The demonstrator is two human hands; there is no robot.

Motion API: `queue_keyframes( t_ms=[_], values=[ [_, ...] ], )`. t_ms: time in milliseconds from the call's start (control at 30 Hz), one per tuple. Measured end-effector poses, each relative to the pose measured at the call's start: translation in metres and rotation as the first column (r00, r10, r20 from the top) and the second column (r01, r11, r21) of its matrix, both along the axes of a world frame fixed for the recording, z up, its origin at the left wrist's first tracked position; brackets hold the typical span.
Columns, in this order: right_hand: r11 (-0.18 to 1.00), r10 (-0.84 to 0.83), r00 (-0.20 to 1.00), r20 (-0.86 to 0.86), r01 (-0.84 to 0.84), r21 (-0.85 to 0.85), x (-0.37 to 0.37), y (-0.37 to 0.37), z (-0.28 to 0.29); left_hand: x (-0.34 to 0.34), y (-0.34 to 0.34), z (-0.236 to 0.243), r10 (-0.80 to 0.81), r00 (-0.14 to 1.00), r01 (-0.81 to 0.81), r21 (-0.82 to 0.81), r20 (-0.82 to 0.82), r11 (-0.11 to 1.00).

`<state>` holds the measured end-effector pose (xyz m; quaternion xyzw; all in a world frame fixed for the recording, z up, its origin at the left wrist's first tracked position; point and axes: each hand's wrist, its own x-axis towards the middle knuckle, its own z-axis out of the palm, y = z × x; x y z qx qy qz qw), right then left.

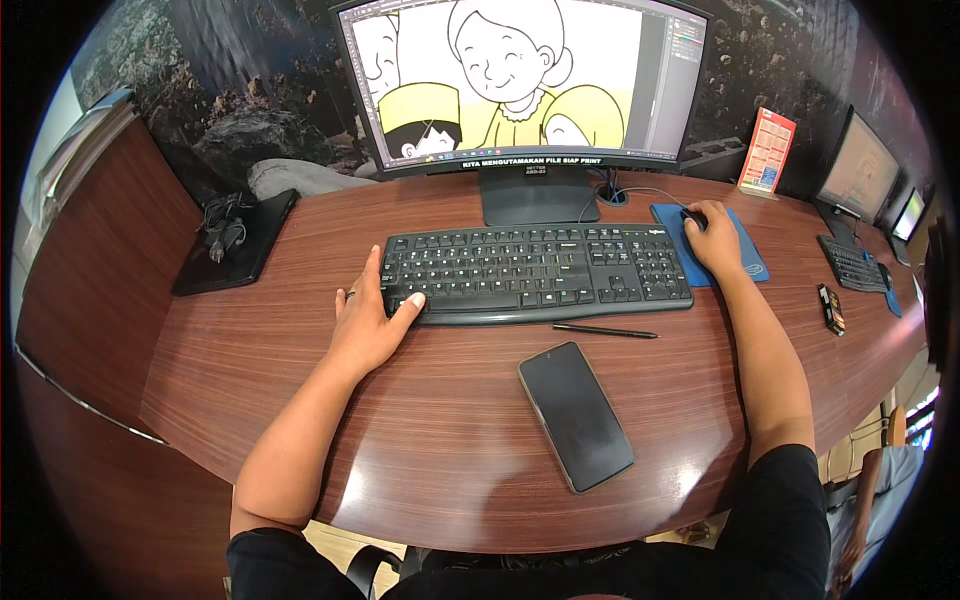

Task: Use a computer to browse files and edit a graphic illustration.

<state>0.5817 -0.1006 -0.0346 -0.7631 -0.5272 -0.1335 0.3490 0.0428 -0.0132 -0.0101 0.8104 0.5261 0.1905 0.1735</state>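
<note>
My left hand point(370, 320) rests at the left end of a black keyboard point(470, 316), its fingers stretched and apart, the thumb over the lower-left keys. Over on the blue mouse pad point(750, 262), my right hand point(714, 240) is wrapped round a dark computer mouse point(690, 217), most of which the hand hides. A large curved monitor point(520, 70) behind the keyboard shows a line drawing of smiling figures, partly coloured yellow. A thin black pen or stylus point(605, 330) lies just in front of the keyboard. Nearer to me is a phone point(576, 416), face up with a dark screen.
At the left lies a closed black laptop point(240, 255) with a coiled cable on it, beside a wooden partition point(100, 260). On the right are a small printed stand point(768, 150), a small dark box point(831, 309), another keyboard point(853, 263) and a second monitor point(860, 170). Someone sits far right.
</note>
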Motion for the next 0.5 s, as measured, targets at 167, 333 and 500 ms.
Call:
queue_keyframes(
  t_ms=[167,333,500],
  values=[
    [1.000,0.000,1.000,0.005,0.000,-0.001,0.0018,0.0014,-0.0015,0.0001,-0.0010,0.0012,-0.009,1.000,0.009,0.003,0.005,1.000],
    [1.000,0.011,1.000,0.021,-0.011,0.010,0.0059,0.0024,-0.0036,0.0005,-0.0012,0.0017,-0.012,1.000,0.012,0.004,0.002,1.000],
    [1.000,0.005,1.000,0.008,-0.005,0.007,0.0031,0.0021,-0.0020,0.0003,-0.0014,0.0014,-0.013,1.000,0.013,0.004,-0.006,1.000]
  ],
)
